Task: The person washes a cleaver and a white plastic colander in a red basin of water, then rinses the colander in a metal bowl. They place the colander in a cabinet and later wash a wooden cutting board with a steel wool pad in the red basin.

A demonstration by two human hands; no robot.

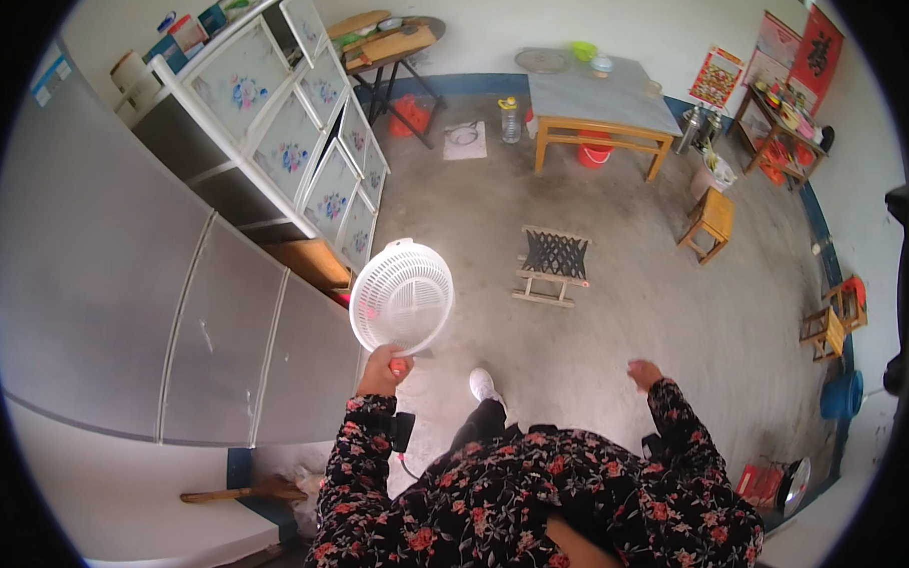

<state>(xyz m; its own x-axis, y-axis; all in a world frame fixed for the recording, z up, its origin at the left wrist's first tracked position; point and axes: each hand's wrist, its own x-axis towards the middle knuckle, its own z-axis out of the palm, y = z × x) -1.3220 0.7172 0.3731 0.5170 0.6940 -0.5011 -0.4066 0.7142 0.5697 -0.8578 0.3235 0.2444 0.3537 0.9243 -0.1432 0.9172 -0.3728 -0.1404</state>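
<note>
My left hand (381,371) grips the near rim of a round white plastic colander (403,297), which has slotted walls and a small tab at its far edge. A small orange-red item (398,366) shows at the same hand, with a greyish edge beside it; I cannot tell what it is. The colander hangs over the floor beside the grey refrigerator (227,336). On the other side, my right hand (645,375) is held out over the concrete floor with its fingers loosely curled. Nothing shows in it, and its fingertips are unclear.
A folding stool (553,257) with a black woven seat stands ahead. Left of it is a cabinet (290,154) with flowered doors, one ajar. Farther back are a grey-topped table (604,94) and a large plastic bottle (509,124). A wooden stool (710,218) stands to the right.
</note>
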